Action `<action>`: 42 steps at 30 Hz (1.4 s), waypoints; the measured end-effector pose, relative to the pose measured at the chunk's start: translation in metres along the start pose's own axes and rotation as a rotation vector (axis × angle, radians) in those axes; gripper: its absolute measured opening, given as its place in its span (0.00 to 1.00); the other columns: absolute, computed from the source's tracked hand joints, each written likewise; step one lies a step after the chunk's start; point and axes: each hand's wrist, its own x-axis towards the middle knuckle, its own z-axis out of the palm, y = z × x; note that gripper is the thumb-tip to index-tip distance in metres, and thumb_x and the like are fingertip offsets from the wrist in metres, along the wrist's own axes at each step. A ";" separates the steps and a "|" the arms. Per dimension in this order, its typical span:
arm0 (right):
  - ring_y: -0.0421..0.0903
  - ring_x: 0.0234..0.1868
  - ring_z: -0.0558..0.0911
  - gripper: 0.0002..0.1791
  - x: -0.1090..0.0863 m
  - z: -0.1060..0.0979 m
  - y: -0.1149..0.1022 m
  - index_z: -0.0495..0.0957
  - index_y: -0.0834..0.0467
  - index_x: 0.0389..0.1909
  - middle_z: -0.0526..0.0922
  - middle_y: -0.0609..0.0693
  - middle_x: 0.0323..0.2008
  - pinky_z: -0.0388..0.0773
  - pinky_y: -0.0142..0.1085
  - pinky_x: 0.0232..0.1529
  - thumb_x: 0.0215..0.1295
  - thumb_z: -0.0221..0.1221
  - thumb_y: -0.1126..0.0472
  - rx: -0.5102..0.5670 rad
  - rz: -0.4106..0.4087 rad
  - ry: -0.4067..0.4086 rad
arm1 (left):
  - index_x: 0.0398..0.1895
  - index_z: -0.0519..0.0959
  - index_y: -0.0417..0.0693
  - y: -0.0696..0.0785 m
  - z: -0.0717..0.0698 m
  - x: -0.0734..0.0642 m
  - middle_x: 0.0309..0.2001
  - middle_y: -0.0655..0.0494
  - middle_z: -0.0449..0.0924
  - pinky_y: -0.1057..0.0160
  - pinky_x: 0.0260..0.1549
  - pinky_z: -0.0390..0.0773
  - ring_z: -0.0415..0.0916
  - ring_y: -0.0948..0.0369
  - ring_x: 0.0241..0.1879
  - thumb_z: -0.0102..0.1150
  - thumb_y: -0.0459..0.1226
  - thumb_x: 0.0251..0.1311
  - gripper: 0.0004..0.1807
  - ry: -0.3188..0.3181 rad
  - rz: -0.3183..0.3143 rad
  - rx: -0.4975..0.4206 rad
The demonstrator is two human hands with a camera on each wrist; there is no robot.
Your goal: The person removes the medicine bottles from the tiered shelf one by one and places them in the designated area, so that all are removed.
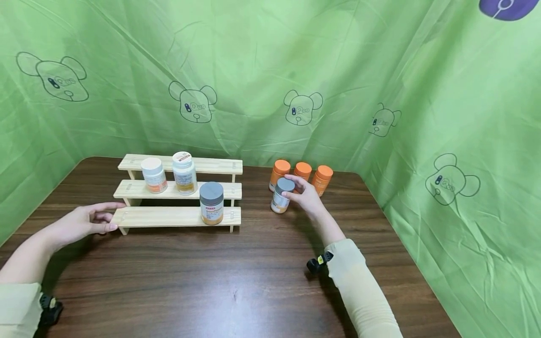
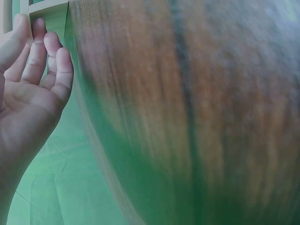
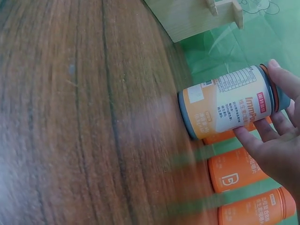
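My right hand [image 1: 307, 196] grips a grey-lidded supplement bottle [image 3: 229, 103] by its lid and upper side. The bottle has a white and orange label and appears close over the table, in front of the orange bottles. My left hand [image 1: 86, 223] holds the left end of a three-step wooden stand [image 1: 158, 217] at its lowest step, thumb at the front and forefinger behind. A second grey-lidded bottle [image 1: 212, 206] stands on the right of the lowest step. Two white bottles, one shorter [image 1: 154, 177] and one taller [image 1: 185, 176], stand on the middle step.
Three orange bottles with orange lids stand in a row at the back right; the rightmost bottle [image 1: 323, 180] is beyond my right hand. The dark wooden table [image 1: 190, 281] runs back to a green curtain [image 1: 253, 61] that closes off the rear and sides.
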 end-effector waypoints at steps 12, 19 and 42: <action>0.47 0.58 0.73 0.32 0.005 -0.001 0.012 0.69 0.55 0.63 0.74 0.53 0.59 0.71 0.39 0.55 0.56 0.67 0.63 -0.046 -0.076 -0.003 | 0.65 0.64 0.44 -0.001 0.001 0.000 0.37 0.59 0.83 0.66 0.28 0.75 0.79 0.65 0.32 0.59 0.32 0.60 0.29 -0.001 0.002 -0.003; 0.52 0.65 0.66 0.34 -0.009 -0.005 -0.018 0.64 0.62 0.66 0.70 0.58 0.64 0.63 0.48 0.63 0.58 0.64 0.65 -0.026 -0.083 -0.067 | 0.65 0.65 0.46 -0.002 0.001 0.000 0.37 0.59 0.83 0.65 0.27 0.75 0.78 0.66 0.31 0.58 0.31 0.61 0.28 0.001 0.005 -0.018; 0.51 0.67 0.66 0.30 -0.031 -0.001 -0.087 0.65 0.55 0.65 0.68 0.56 0.65 0.61 0.47 0.65 0.61 0.61 0.65 -0.020 -0.184 -0.081 | 0.65 0.65 0.46 0.000 0.001 0.000 0.37 0.60 0.83 0.66 0.28 0.75 0.78 0.66 0.32 0.58 0.31 0.61 0.28 -0.005 -0.010 -0.018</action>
